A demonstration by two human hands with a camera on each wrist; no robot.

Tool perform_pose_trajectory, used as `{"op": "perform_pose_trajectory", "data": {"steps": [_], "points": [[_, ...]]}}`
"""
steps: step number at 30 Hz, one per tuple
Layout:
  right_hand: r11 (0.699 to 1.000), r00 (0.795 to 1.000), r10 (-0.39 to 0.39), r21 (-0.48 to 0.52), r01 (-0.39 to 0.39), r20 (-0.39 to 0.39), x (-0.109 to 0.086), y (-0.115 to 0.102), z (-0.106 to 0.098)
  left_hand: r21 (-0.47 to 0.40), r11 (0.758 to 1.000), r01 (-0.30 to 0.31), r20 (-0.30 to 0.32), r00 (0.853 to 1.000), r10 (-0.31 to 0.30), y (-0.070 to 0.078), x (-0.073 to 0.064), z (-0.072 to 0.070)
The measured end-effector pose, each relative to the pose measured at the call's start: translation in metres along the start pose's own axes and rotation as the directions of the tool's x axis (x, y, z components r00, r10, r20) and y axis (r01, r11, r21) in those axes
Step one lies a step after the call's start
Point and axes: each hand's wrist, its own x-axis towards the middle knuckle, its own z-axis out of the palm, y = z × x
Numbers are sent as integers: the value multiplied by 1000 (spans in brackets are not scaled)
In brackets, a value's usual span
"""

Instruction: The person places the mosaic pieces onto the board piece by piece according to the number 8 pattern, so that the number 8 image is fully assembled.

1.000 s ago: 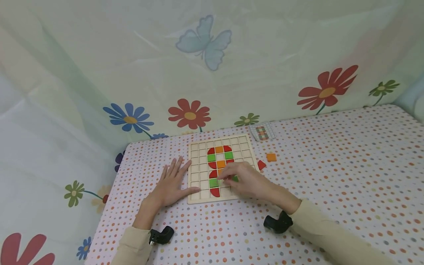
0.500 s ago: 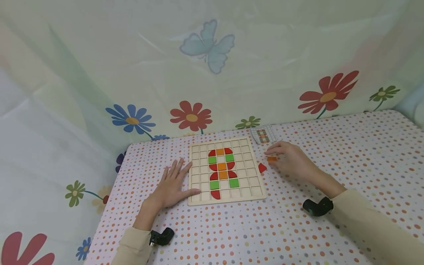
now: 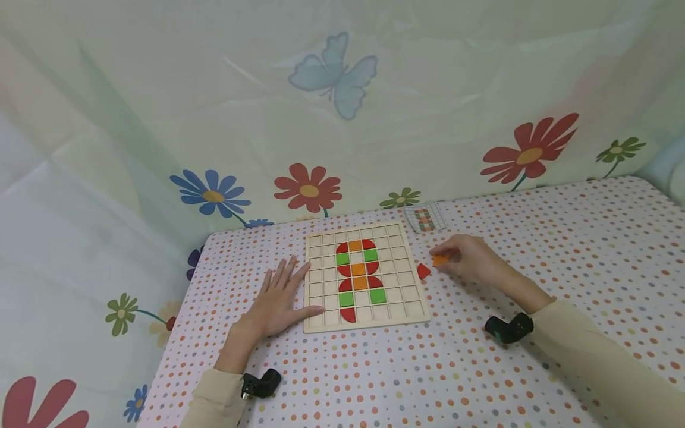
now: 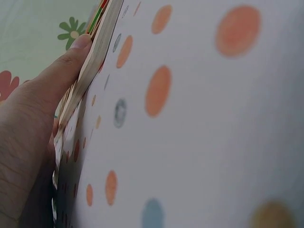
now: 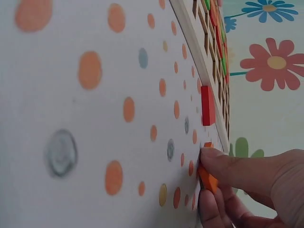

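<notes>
A wooden grid board (image 3: 393, 291) lies on the dotted cloth, with red rounded, green square and orange square tiles set in its middle columns. My left hand (image 3: 273, 306) lies to its left, fingers spread, the thumb over the board's near left edge. In the left wrist view that thumb (image 4: 66, 66) touches the frame. Right of the board, my right hand (image 3: 473, 261) pinches an orange square tile (image 3: 440, 260) between thumb and fingers, low over the cloth. A loose red tile (image 3: 423, 271) lies between that hand and the board.
A small printed pattern card (image 3: 425, 218) lies beyond the board's far right corner. Behind the table hangs a flowered backdrop (image 3: 428, 107). Dotted cloth (image 3: 535, 249) covers the tabletop. A black wrist camera (image 3: 508, 329) sits on my right wrist.
My right hand has moved from the board's lower middle rightward to the loose orange tile and now pinches it. A green tile the hand partly covered shows fully. The left hand stays still.
</notes>
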Motion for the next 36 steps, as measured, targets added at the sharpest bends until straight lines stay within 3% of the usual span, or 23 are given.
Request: {"op": "perform_pose_trajectory", "data": {"steps": [4,9,14,16,20,25,31,36], "points": [[1000,1000,24,-6,-24,-20,0,-1,0,-2,1000,2,0,1000,-2,0,0,0],[1000,993,-9,0,9,-114,-7,1,4,-6,1000,-2,-2,1000,1,0,0,0],[994,963,-77,56,95,-260,-16,-4,10,-11,1000,-4,-1,1000,4,1,0,0],[988,954,-105,79,133,-280,-16,-10,13,-9,1000,-4,0,1000,4,1,0,0],[979,960,-145,104,174,-240,-14,-32,24,-3,1000,-1,-1,1000,1,0,0,-1],[957,969,-217,167,235,-121,-13,-60,45,-4,1000,-2,3,1000,2,0,0,0],[917,956,-294,286,279,11,-10,-79,70,-8,1000,-3,6,1000,3,-1,0,0],[910,942,-334,275,310,44,-9,-86,81,1,1000,3,6,1000,-3,-1,1,0]]}}
